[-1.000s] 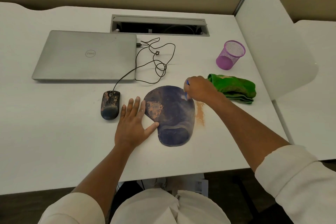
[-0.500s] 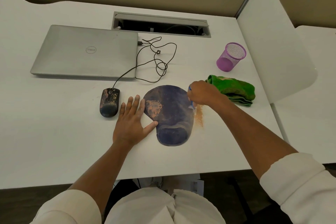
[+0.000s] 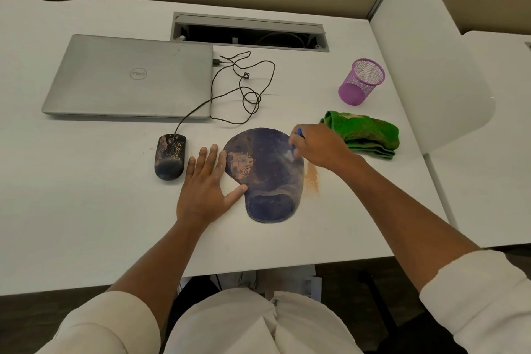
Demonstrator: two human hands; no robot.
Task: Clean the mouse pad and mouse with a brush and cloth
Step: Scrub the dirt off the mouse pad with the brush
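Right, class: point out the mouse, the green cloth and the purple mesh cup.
mouse (image 3: 170,160), head view, middle of its dusty top.
green cloth (image 3: 365,132), head view, centre of the folded bundle.
purple mesh cup (image 3: 360,83), head view, its outer mesh wall.

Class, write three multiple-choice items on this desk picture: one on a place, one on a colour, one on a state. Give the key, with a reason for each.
1. Where does the computer mouse lie?
A. on the laptop
B. left of the mouse pad, on the desk
C. inside the pen cup

2. What colour is the folded cloth?
A. green
B. red
C. white

3. What is the state of the laptop?
A. open
B. lid closed
C. standing on edge

Key: 1 B, it sits beyond the left hand, which lies flat beside the pad. 2 A, green towelling behind the right hand, which grips a blue brush. 3 B, its lid lies flat with the logo up.
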